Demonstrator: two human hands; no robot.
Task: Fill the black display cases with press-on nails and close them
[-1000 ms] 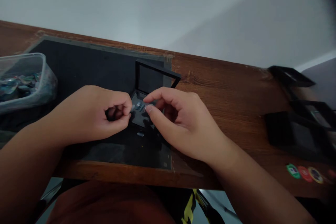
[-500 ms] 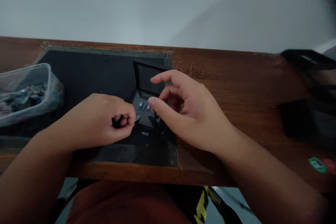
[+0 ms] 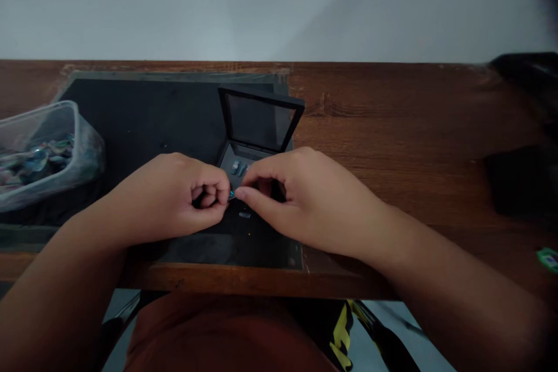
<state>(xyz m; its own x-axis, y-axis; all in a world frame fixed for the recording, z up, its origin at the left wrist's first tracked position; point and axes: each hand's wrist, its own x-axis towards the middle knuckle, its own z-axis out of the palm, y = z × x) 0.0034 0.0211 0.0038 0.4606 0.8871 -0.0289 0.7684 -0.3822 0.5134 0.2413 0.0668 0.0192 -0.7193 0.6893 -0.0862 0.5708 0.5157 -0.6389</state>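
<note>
A tiny shiny piece (image 3: 232,193) is pinched at the left hand's (image 3: 174,200) fingertips, over the near side of an open black case (image 3: 228,158).
A loose sliver (image 3: 244,215) is seen nearest, on the dark mat (image 3: 143,110); the right hand's (image 3: 309,200) thumb and forefinger are nearly closed beside the piece, contact unclear; farther off, the case's lid (image 3: 261,94) is propped up.

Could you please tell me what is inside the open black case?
A few small shiny pieces lie in the base of the open black case. The right hand covers the rest, so anything beneath it cannot be seen.
</note>
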